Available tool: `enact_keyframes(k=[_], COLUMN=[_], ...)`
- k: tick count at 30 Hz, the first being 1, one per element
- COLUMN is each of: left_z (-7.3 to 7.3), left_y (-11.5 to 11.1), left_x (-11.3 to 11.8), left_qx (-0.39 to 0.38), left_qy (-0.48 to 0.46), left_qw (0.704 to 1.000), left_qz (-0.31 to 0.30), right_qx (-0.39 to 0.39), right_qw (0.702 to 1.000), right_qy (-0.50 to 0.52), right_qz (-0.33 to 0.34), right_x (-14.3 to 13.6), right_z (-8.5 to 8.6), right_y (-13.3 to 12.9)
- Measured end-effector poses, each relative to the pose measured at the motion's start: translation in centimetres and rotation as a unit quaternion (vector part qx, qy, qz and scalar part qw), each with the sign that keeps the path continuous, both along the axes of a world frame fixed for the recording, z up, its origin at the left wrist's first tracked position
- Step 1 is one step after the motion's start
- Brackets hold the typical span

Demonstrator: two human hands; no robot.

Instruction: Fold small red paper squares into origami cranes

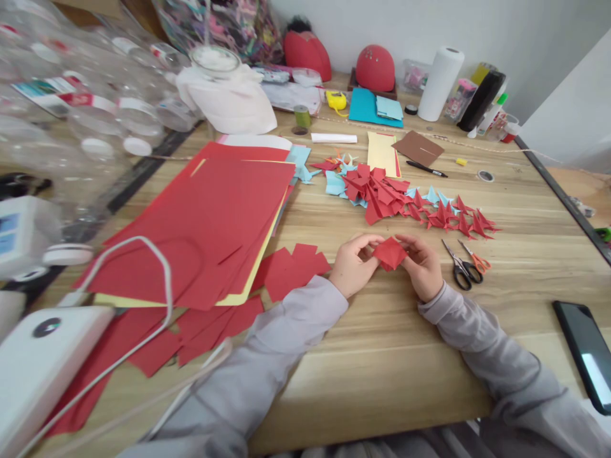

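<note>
Head view: your left hand and right hand pinch the folded red paper by opposite corners, over the table; probably light, crisp, easily creased or torn, so best held lightly at those corners.

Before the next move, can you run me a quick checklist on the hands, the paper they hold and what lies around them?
1. Left hand on the small folded red paper: ok, fingers at its left corner.
2. Right hand on it: ok, fingers at its right corner.
3. Black-handled metal scissors and orange-handled scissors apart from both hands: ok, right of the right hand.
4. Pile of folded red paper shapes apart from both hands: ok, beyond them.
5. Cut red paper pieces neatly stacked: not ok, scattered.
6. Creases on the paper's underside: cannot tell, hidden.
</note>
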State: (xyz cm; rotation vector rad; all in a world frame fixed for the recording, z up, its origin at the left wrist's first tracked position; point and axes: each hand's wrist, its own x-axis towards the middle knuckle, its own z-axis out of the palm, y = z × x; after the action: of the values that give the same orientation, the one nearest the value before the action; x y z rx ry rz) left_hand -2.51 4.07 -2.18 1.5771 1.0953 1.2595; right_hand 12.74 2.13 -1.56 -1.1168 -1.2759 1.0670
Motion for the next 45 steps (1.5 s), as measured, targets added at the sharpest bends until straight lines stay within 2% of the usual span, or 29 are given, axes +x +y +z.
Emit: enact_keyframes(k=[5, 13, 18, 29, 45], left_z=[0.35, 0.49, 0.52, 0.91, 0.71], left_y=[-0.1, -0.17, -0.2, -0.37, -0.53], left_x=[-0.08, 0.04, 0.01, 0.05, 0.01], left_qx=[0.08, 0.113, 0.12, 0.113, 0.134], left_qy=[0.04, 0.033, 0.034, 0.036, 0.07], left_qw=[0.996, 0.993, 0.992, 0.993, 0.988], left_qz=[0.007, 0.007, 0.008, 0.019, 0.03], right_qx=[0.008, 0.038, 0.047, -0.001, 0.019], right_qw=[0.999, 0.997, 0.997, 0.995, 0.995], right_qy=[-0.038, -0.066, -0.059, -0.09, -0.089], right_qz=[0.007, -0.022, -0.027, -0.04, -0.049], right_x=[-0.15, -0.13, -0.06, -0.1, -0.15], right_z=[0.0, -0.21, -0.32, -0.18, -0.16], right_y=[-0.03, -0.23, -0.19, -0.43, -0.42])
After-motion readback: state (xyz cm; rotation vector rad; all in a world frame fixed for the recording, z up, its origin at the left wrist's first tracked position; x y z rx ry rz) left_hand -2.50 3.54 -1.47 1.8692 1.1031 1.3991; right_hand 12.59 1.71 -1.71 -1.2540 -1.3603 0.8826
